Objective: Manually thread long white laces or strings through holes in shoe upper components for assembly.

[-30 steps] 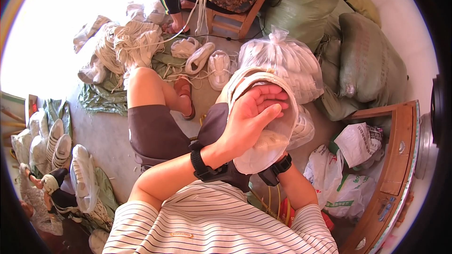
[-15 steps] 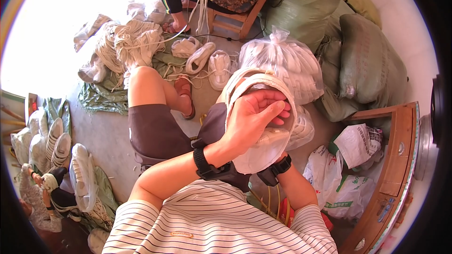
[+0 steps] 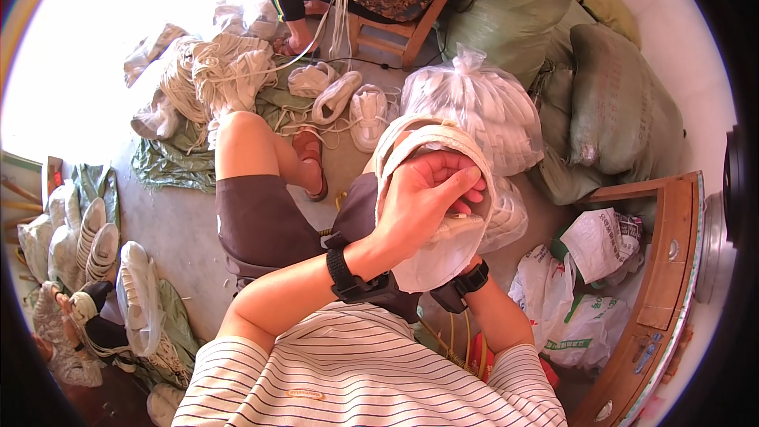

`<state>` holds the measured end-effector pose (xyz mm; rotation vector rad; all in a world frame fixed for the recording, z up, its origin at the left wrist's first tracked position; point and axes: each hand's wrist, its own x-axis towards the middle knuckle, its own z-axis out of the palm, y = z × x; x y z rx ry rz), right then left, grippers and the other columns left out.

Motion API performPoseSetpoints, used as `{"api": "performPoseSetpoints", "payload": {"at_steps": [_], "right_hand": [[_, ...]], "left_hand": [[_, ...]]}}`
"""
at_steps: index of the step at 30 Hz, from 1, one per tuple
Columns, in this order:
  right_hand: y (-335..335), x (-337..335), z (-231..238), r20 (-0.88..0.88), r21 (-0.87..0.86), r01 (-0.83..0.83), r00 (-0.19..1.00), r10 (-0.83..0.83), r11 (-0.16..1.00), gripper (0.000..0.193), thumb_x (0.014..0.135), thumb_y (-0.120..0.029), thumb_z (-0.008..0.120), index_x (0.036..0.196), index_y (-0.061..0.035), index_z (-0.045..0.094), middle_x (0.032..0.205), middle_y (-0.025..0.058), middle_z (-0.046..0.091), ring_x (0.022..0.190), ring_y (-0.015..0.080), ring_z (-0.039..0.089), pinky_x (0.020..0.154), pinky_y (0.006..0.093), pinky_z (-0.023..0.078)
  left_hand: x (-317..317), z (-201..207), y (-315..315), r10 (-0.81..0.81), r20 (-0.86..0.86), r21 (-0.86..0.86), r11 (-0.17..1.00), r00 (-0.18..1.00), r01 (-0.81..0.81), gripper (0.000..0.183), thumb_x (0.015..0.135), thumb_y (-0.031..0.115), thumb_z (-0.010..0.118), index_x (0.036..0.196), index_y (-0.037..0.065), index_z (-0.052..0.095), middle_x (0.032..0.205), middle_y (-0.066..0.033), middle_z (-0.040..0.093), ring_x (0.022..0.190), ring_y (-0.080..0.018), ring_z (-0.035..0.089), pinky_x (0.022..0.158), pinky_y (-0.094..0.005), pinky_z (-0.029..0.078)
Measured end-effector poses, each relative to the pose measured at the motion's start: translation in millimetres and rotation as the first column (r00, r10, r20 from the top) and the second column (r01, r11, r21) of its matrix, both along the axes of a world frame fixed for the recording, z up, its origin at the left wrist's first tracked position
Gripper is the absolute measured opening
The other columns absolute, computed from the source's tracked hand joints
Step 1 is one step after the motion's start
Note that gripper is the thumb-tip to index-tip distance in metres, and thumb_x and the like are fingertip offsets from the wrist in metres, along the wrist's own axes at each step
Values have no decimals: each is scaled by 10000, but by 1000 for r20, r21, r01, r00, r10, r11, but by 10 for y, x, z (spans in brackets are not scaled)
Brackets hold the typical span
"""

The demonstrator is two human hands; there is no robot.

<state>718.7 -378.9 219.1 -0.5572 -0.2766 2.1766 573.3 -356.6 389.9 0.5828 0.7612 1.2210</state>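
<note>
The left grip point(image 3: 417, 204) reaches inside a pale shoe upper point(image 3: 436, 262).

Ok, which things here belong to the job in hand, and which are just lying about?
Likely part of the job:
the pale fabric piece, with the left hand at its opening
probably the loose white shoes, similar in colour

Probably just lying about:
the crumpled plastic bags, untouched
the green sacks, contents hidden
</note>
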Motion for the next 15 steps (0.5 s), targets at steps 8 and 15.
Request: {"api": "performPoseSetpoints", "payload": {"at_steps": [8,15], "right_hand": [[-3,-39,-67,1,-2,10,1000,-10,1000,384,993,-359,392,1280,-108,447,1199,86,539,1118,199,529,935,343,470],[-2,34,-111,2,-2,20,1000,-20,1000,379,993,-356,393,1273,-108,452,1191,84,542,1112,196,532,931,340,472]], "left_hand": [[-2,68,3,3,-72,-63,998,997,-8,167,901,142,583,920,-19,621,819,-57,649,713,-83,591,628,-211,476],[-17,-28,-15,-70,16,11,997,997,70,158,915,141,550,844,7,594,802,-56,628,707,-93,561,677,-230,461]]}}
